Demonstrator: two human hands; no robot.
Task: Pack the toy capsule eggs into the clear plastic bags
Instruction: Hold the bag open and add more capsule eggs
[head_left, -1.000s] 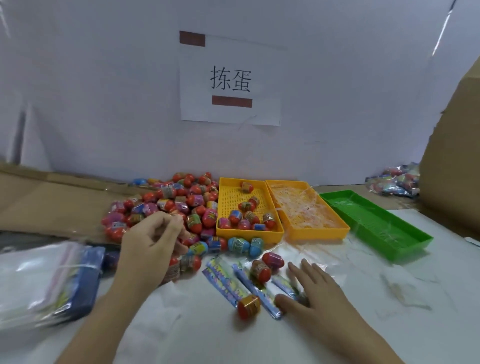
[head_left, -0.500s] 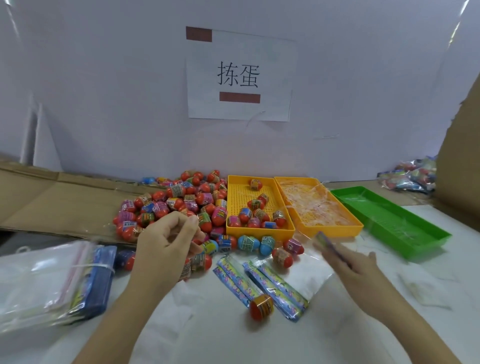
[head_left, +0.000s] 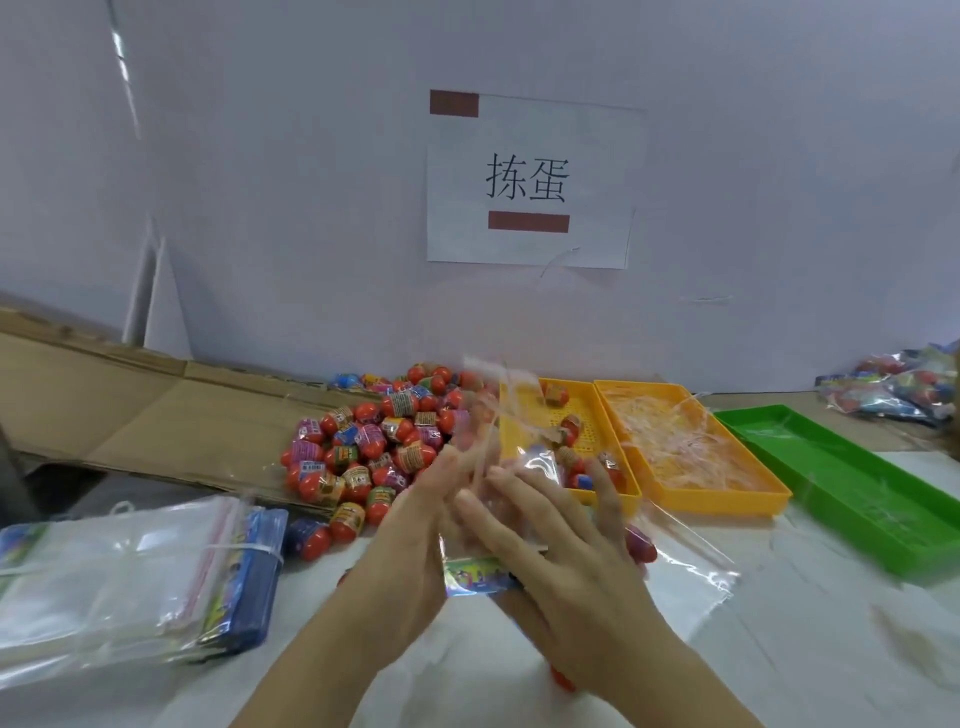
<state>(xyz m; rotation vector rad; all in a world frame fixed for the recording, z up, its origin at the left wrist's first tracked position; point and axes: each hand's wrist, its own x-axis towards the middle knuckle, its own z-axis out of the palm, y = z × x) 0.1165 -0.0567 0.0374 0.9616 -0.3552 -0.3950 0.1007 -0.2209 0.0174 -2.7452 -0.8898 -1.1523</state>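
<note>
Clear plastic bag (head_left: 511, 395): one, long axis vertical, header lowermost, pressed between left hand (head_left: 415, 530) and right hand (head_left: 566, 551), fingers (head_left: 524, 488) extended. Two yellow trays (head_left: 592, 410) (head_left: 727, 501), one green tray (head_left: 872, 540), capsule eggs (head_left: 395, 431) uncountable.

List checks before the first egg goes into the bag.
1. Hold on the clear bag: ok, pressed between left hand and right hand, fingers straight.
2. Bag mouth open: cannot tell, motion blur.
3. A hand free to pick: not ok, both are on the bag.
4. Supply: ok, egg pile lies just beyond the left hand.
5. Spare bag stack: ok, banded, on the left.
</note>
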